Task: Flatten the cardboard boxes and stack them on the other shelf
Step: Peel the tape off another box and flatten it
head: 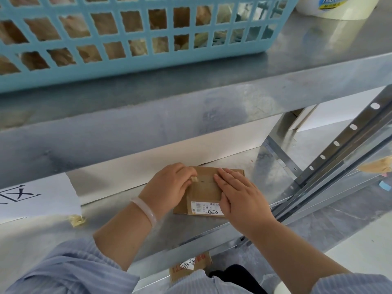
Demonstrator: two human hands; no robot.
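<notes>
Head view: the right hand [239, 194] lies flat on the box [204, 187], likely pinning it to the shelf [127, 219] while the left hand [169, 187] pinches a tan scrap [194, 179], perhaps tape.

Right hand [239, 196] lies flat on the cardboard box [204, 188]; left hand [169, 187] fingertips [189, 172] pinch a tan scrap [194, 179] just beside.

Flattened brown cardboard box [203, 189], white barcode label, flat on metal shelf [127, 219]
</notes>
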